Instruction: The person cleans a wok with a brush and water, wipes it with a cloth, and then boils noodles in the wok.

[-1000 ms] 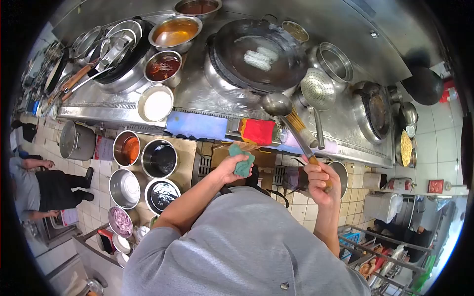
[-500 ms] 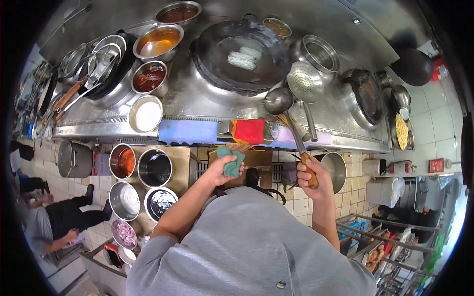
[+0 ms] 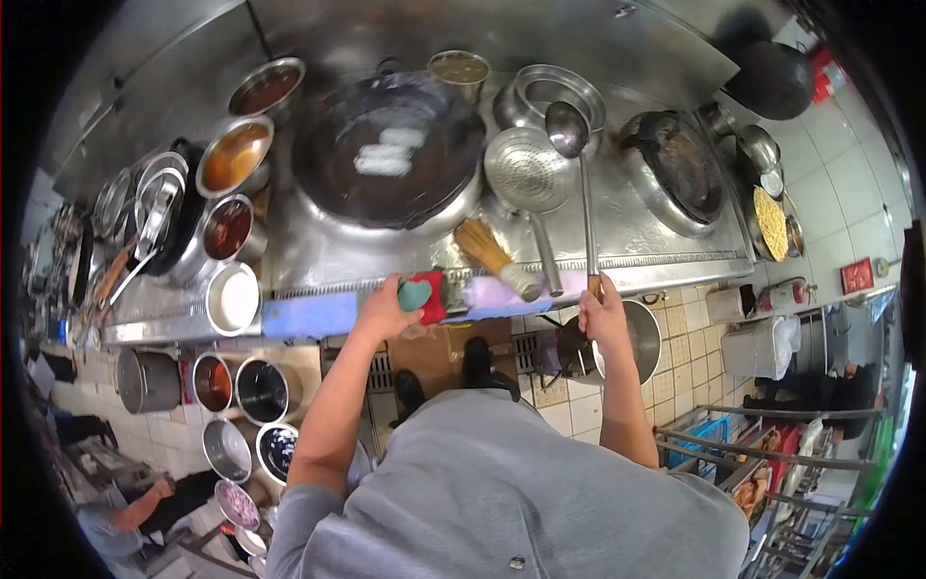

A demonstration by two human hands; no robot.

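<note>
My left hand is closed on a green cloth, over the counter's front edge next to a red cloth. The fingers of my right hand wrap round the wooden handle of a long ladle. Its bowl is raised near a steel pot, right of the perforated strainer. A bamboo brush lies at the counter edge between my hands. The large black wok holds reflections of light.
Sauce bowls and a white-filled container stand left of the wok. A second wok sits right. Pots stand low at left. Another person is at lower left; a metal rack is at lower right.
The ladle has moved up and right, uncovering the brush. My left hand has moved left and forward to the counter edge with the green cloth. The camera view has shifted.
</note>
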